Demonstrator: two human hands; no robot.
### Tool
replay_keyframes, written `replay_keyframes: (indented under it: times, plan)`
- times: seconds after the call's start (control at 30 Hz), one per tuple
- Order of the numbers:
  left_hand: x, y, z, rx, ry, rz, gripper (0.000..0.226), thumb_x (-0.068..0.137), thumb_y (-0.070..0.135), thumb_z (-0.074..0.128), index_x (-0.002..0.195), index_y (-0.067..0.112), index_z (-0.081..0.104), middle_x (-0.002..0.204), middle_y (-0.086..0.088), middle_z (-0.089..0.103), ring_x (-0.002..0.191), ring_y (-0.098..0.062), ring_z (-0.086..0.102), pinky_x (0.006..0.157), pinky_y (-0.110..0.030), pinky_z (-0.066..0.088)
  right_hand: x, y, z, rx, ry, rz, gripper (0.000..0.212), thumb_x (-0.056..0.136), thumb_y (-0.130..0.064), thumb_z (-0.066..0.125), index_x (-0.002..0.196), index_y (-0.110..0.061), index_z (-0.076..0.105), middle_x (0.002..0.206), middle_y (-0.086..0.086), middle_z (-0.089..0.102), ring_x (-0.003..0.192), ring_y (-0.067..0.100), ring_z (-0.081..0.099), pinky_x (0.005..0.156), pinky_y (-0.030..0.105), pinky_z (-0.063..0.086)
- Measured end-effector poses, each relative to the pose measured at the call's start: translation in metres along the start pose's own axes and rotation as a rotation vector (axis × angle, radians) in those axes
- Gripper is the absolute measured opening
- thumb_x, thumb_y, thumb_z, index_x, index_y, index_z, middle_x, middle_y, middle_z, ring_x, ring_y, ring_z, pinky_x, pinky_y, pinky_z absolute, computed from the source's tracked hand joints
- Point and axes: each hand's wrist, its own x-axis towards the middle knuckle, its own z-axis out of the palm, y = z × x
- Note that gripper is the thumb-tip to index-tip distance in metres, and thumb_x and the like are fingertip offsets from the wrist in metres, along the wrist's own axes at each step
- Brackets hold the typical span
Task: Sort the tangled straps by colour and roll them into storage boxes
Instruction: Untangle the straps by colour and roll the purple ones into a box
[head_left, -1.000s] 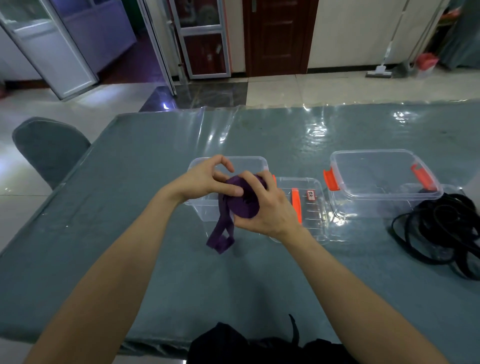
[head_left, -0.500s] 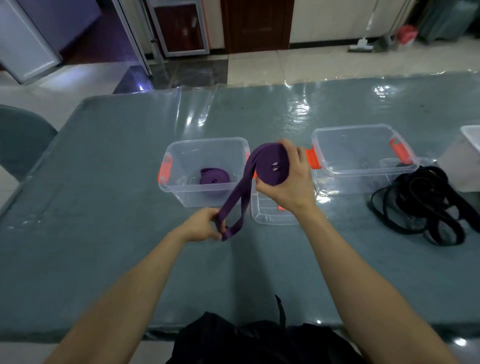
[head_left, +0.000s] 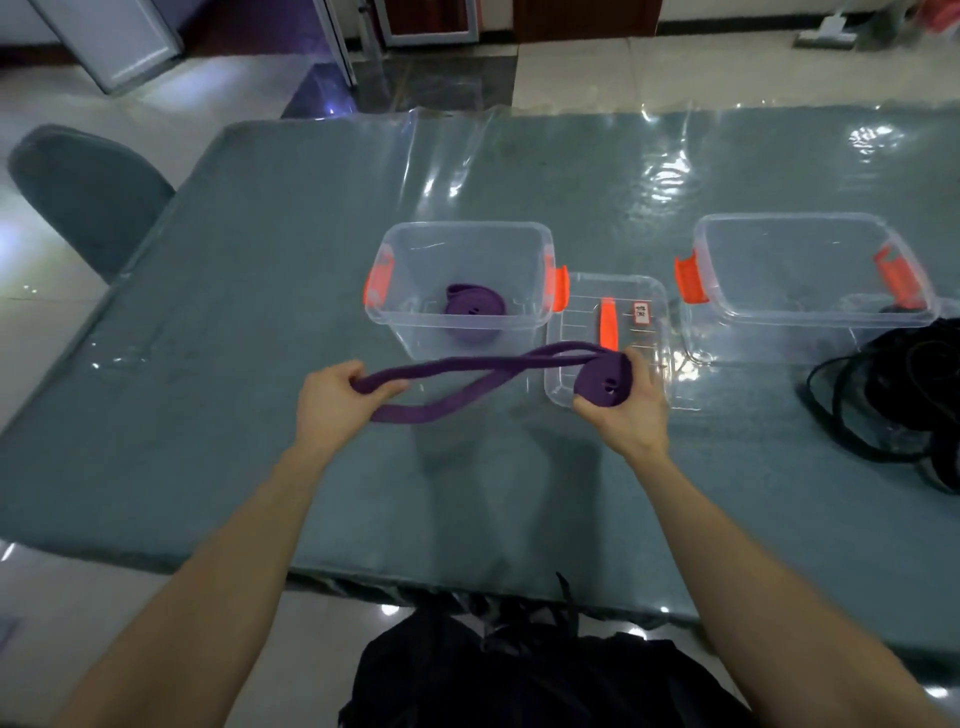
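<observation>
Stretching between both hands (head_left: 337, 400), half-rolled purple strap (head_left: 467, 371)

near table (head_left: 260, 467) bare | boxes – lid (head_left: 608, 338) block far side

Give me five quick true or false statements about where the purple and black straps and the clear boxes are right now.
1. The right hand holds the rolled part of a purple strap. True.
2. The left hand rests flat on the table. False: it grips the strap's loose end.
3. The left box already contains a rolled purple strap. True.
4. The black straps lie inside the right box. False: they lie piled on the table beside it.
5. A lid lies between the boxes. True.
</observation>
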Motion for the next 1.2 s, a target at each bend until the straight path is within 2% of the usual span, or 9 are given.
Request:
replay_keyframes:
  times: [0.17, 0.27, 0.4, 0.63, 0.73, 0.83, 0.93, 1.07, 1.2]
  plan:
    - [-0.011, -0.012, -0.03, -0.525, -0.564, -0.151, 0.027, 0.076, 0.029, 0.094, 0.088, 0.016, 0.073, 0.09, -0.003, 0.067, 0.087, -0.017, 0.06, 0.087, -0.036, 0.047, -0.003, -0.003, 0.017, -0.021, -0.05, 0.027, 0.089, 0.059, -0.053, 0.089, 0.138, -0.037, 0.052, 0.119, 0.001, 0.061, 0.104, 0.023, 0.065, 0.094, 0.044, 0.06]
    - [-0.016, -0.023, -0.043, -0.971, -0.633, -0.275, 0.054, 0.075, 0.001, 0.058, 0.128, -0.007, 0.064, 0.134, -0.022, 0.063, 0.129, -0.031, 0.057, 0.121, -0.051, 0.041, -0.004, -0.006, 0.022, -0.047, -0.063, 0.028, 0.092, 0.06, -0.051, 0.09, 0.142, -0.036, 0.05, 0.121, 0.002, 0.06, 0.106, 0.023, 0.063, 0.093, 0.04, 0.058]
    - [-0.013, -0.04, -0.059, -0.675, -0.799, -0.084, 0.044, 0.079, -0.019, 0.07, 0.119, -0.004, 0.061, 0.117, -0.019, 0.076, 0.114, -0.024, 0.073, 0.11, -0.042, 0.054, -0.005, -0.008, 0.021, -0.057, -0.054, 0.047, 0.091, 0.06, -0.051, 0.089, 0.14, -0.04, 0.049, 0.12, 0.0, 0.059, 0.103, 0.021, 0.062, 0.09, 0.038, 0.056]
    - [-0.018, -0.05, -0.05, 0.689, 0.051, 0.269, 0.017, 0.084, 0.01, 0.083, 0.099, 0.016, 0.078, 0.082, -0.017, 0.073, 0.077, -0.043, 0.073, 0.065, -0.046, 0.057, -0.015, -0.021, 0.024, -0.131, -0.155, -0.094, 0.095, 0.058, -0.05, 0.088, 0.141, -0.048, 0.042, 0.126, -0.006, 0.05, 0.103, 0.017, 0.06, 0.09, 0.036, 0.056]
    - [-0.025, -0.056, -0.031, 0.522, -0.047, 0.109, 0.053, 0.092, 0.0, 0.067, 0.144, 0.001, 0.057, 0.138, -0.029, 0.063, 0.125, -0.047, 0.064, 0.096, -0.058, 0.057, -0.019, -0.032, 0.03, -0.159, -0.161, -0.175, 0.098, 0.057, -0.051, 0.089, 0.141, -0.051, 0.04, 0.129, -0.008, 0.045, 0.105, 0.018, 0.058, 0.089, 0.043, 0.061]
    - [-0.034, -0.043, -0.022, -0.056, -0.177, -0.078, 0.081, 0.104, 0.001, 0.056, 0.171, 0.004, 0.011, 0.178, -0.014, 0.018, 0.161, -0.029, 0.028, 0.128, -0.04, 0.028, -0.022, -0.038, 0.033, -0.182, -0.135, -0.222, 0.1, 0.057, -0.052, 0.09, 0.143, -0.051, 0.039, 0.13, -0.009, 0.045, 0.103, 0.017, 0.057, 0.089, 0.046, 0.063]
    - [-0.039, -0.044, -0.015, -0.266, -0.199, -0.25, 0.061, 0.109, 0.005, 0.052, 0.168, 0.012, 0.035, 0.158, -0.006, 0.05, 0.136, -0.022, 0.053, 0.117, -0.029, 0.036, -0.024, -0.042, 0.033, -0.188, -0.12, -0.247, 0.102, 0.057, -0.052, 0.091, 0.145, -0.051, 0.038, 0.131, -0.01, 0.044, 0.105, 0.017, 0.058, 0.087, 0.046, 0.064]
    - [-0.036, -0.072, -0.03, 0.157, -0.688, -0.205, 0.03, 0.103, 0.009, 0.068, 0.13, 0.011, 0.078, 0.126, -0.009, 0.079, 0.12, -0.024, 0.072, 0.102, -0.03, 0.053, -0.025, -0.051, 0.03, -0.26, -0.19, -0.372, 0.101, 0.059, -0.048, 0.089, 0.148, -0.044, 0.04, 0.13, -0.006, 0.043, 0.107, 0.023, 0.062, 0.086, 0.047, 0.065]
    - [-0.027, -0.04, -0.037, -0.217, -0.56, -0.155, 0.024, 0.097, 0.009, 0.079, 0.121, 0.013, 0.078, 0.111, -0.011, 0.083, 0.113, -0.031, 0.077, 0.105, -0.045, 0.06, -0.029, -0.07, 0.028, -0.377, -0.277, -0.602, 0.102, 0.064, -0.044, 0.089, 0.153, -0.035, 0.041, 0.133, 0.002, 0.045, 0.101, 0.03, 0.065, 0.078, 0.047, 0.066]
